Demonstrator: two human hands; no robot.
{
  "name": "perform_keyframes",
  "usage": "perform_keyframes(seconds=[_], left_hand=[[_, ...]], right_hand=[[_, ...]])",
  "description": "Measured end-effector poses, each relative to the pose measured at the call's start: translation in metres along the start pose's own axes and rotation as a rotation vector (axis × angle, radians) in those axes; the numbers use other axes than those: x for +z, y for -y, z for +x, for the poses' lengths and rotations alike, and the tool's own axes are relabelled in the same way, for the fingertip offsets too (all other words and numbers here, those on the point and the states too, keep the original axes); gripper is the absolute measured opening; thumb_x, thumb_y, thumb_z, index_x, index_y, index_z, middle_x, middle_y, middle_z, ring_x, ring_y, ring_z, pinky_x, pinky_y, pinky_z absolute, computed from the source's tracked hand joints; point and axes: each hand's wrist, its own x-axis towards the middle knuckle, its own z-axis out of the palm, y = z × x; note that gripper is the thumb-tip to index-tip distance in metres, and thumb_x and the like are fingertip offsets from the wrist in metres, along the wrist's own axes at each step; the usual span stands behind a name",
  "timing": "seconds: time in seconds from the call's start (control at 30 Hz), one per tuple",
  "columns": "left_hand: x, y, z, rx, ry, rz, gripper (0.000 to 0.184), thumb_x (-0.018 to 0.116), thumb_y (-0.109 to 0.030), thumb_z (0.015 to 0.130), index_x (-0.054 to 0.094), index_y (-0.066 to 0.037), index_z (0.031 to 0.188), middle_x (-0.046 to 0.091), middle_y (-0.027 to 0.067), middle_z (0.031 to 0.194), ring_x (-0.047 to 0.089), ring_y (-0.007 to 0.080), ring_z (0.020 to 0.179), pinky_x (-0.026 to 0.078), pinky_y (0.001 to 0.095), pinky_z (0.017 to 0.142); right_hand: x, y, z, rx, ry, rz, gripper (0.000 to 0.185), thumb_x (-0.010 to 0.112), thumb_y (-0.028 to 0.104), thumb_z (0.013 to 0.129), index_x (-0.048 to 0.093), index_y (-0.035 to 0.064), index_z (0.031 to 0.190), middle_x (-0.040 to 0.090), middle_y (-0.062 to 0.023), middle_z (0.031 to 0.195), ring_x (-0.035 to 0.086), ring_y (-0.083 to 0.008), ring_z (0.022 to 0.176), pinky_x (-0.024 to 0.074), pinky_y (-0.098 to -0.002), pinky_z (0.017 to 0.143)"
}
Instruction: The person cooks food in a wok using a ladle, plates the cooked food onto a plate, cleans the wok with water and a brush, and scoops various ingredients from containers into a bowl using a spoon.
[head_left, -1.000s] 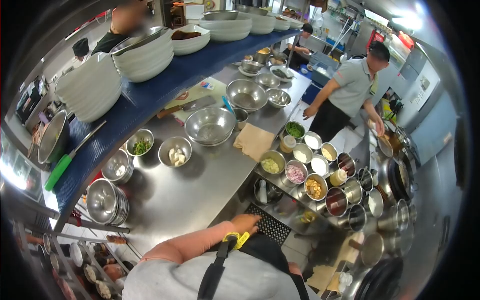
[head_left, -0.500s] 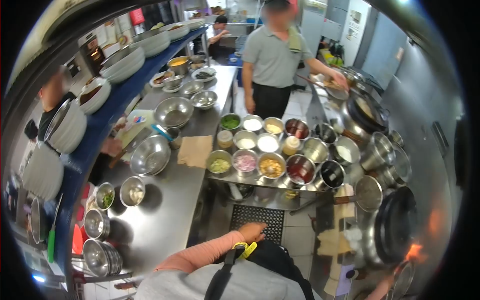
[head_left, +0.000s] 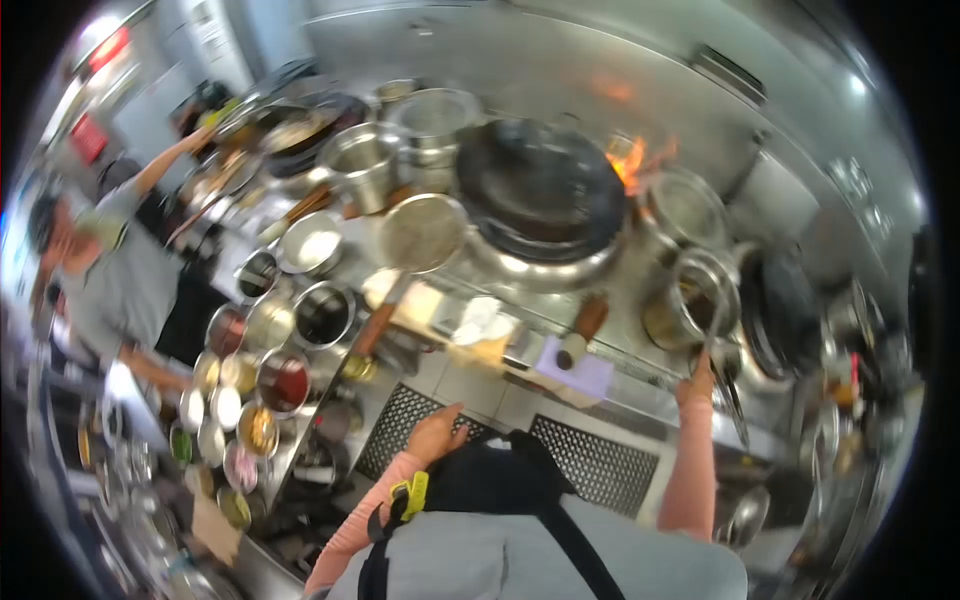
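—Over the black perforated floor mat (head_left: 392,430), how do we hold our left hand (head_left: 437,435)?

—We have it half open, the fingers loosely parted, and we see nothing in it. Our right hand (head_left: 696,385) is curled closed around the end of a long grey metal utensil (head_left: 718,318). Blur keeps us from making out each finger.

—What surface do we have before us?

—Beyond both hands runs a stainless-steel range counter (head_left: 628,335). Between our hands and farther forward sits a big round black wok (head_left: 540,190), and ahead of the right hand, past the wok's edge, an orange flame (head_left: 628,165) burns against the shiny steel wall (head_left: 560,60). Nearer, to the left of that hand, we see a lilac cloth (head_left: 590,376) along the counter's edge.

—And the room on our left?

—Left of the left hand stands a steel container of dark red sauce (head_left: 283,385), among other steel containers. Farther that way is a person in a grey shirt (head_left: 122,285), one arm stretched toward the range.

—Where does our utensil lie, then?

—From the right hand it slants forward into a deep round steel pot (head_left: 662,325), just ahead of that hand and well apart from the left. We cannot tell what shape its far end has.
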Motion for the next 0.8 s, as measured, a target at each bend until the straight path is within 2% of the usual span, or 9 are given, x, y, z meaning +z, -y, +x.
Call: perform_keyframes(seconds=[0.13, 0.27, 0.37, 0.43, 0.5, 0.6, 0.7, 0.73, 0.8], left_hand=[[-0.006, -0.014, 0.036, 0.028, 0.179, 0.022, 0.048, 0.066, -0.026, 0.084, 0.057, -0.002, 0.125, 0.066, 0.0215, 0.109, 0.064, 0.0370, 0.099, 0.052, 0.0433, 0.086], [-0.026, -0.027, 0.073, 0.123, 0.182, -0.005, 0.046, 0.065, -0.024, 0.085, 0.057, -0.002, 0.125, 0.066, 0.0218, 0.107, 0.064, 0.0376, 0.097, 0.051, 0.0437, 0.086], [-0.044, -0.030, 0.110, 0.286, 0.156, 0.089, 0.044, 0.064, -0.022, 0.085, 0.057, -0.002, 0.123, 0.065, 0.0228, 0.109, 0.063, 0.0381, 0.098, 0.051, 0.0445, 0.087], [-0.059, -0.033, 0.141, 0.363, 0.124, 0.043, 0.043, 0.063, -0.020, 0.085, 0.057, 0.000, 0.122, 0.065, 0.0233, 0.110, 0.063, 0.0390, 0.099, 0.050, 0.0448, 0.087], [-0.077, -0.042, 0.170, 0.434, 0.073, 0.029, 0.042, 0.062, -0.019, 0.085, 0.056, 0.001, 0.121, 0.064, 0.0235, 0.110, 0.062, 0.0396, 0.100, 0.050, 0.0451, 0.088], [-0.102, -0.053, 0.207, 0.617, -0.090, 0.005, 0.041, 0.061, -0.017, 0.084, 0.056, 0.003, 0.120, 0.064, 0.0234, 0.109, 0.062, 0.0402, 0.099, 0.050, 0.0452, 0.087], [-0.115, -0.054, 0.227, 0.546, -0.031, -0.038, 0.045, 0.062, -0.021, 0.085, 0.057, 0.000, 0.124, 0.064, 0.0228, 0.115, 0.061, 0.0383, 0.107, 0.048, 0.0437, 0.095], [-0.115, -0.050, 0.230, 0.561, -0.020, -0.051, 0.044, 0.062, -0.021, 0.085, 0.057, 0.000, 0.124, 0.064, 0.0225, 0.115, 0.061, 0.0385, 0.107, 0.048, 0.0438, 0.095], [-0.108, -0.039, 0.236, 0.589, 0.001, -0.078, 0.044, 0.062, -0.020, 0.084, 0.058, 0.000, 0.123, 0.064, 0.0220, 0.115, 0.061, 0.0390, 0.106, 0.048, 0.0440, 0.094]], right_hand=[[0.014, -0.041, 0.013, -0.101, -0.183, 0.583, 0.075, 0.055, -0.004, 0.077, 0.031, 0.0072, 0.148, 0.061, -0.0123, 0.093, 0.064, -0.0247, 0.080, 0.0545, -0.0347, 0.069], [-0.045, 0.057, -0.011, 0.121, -0.192, 1.201, 0.058, 0.052, -0.001, 0.082, 0.043, 0.0041, 0.139, 0.054, -0.0031, 0.073, 0.046, -0.0094, 0.042, 0.0367, -0.0248, 0.032], [-0.070, 0.098, 0.024, 0.141, -0.026, 1.358, 0.052, 0.053, 0.000, 0.081, 0.049, 0.0043, 0.133, 0.053, -0.0029, 0.069, 0.048, -0.0107, 0.043, 0.0387, -0.0248, 0.034], [-0.087, 0.111, 0.072, 0.193, 0.025, 1.189, 0.039, 0.053, -0.001, 0.079, 0.057, 0.0013, 0.118, 0.058, -0.0101, 0.070, 0.052, -0.0157, 0.045, 0.0377, -0.0301, 0.035], [-0.097, 0.127, 0.118, 0.249, 0.036, 0.873, 0.030, 0.052, -0.001, 0.079, 0.059, 0.0005, 0.108, 0.060, -0.0151, 0.069, 0.055, -0.0201, 0.046, 0.0388, -0.0368, 0.037], [-0.010, 0.082, 0.229, -0.045, -0.326, 0.265, 0.023, 0.054, 0.001, 0.079, 0.061, -0.0026, 0.100, 0.059, -0.0165, 0.062, 0.054, -0.0244, 0.043, 0.0400, -0.0404, 0.040], [-0.030, 0.140, 0.241, 0.398, 0.161, 0.544, 0.014, 0.054, 0.002, 0.080, 0.062, -0.0034, 0.090, 0.062, -0.0172, 0.067, 0.058, -0.0262, 0.050, 0.0426, -0.0391, 0.045], [-0.044, 0.153, 0.241, 0.401, 0.272, 0.663, 0.008, 0.056, 0.002, 0.081, 0.062, -0.0029, 0.081, 0.063, -0.0164, 0.076, 0.060, -0.0222, 0.060, 0.0447, -0.0316, 0.049], [-0.035, 0.131, 0.256, 0.510, 0.293, 1.515, 0.008, 0.058, 0.003, 0.081, 0.059, -0.0024, 0.087, 0.062, -0.0137, 0.081, 0.060, -0.0183, 0.064, 0.0449, -0.0277, 0.050]])
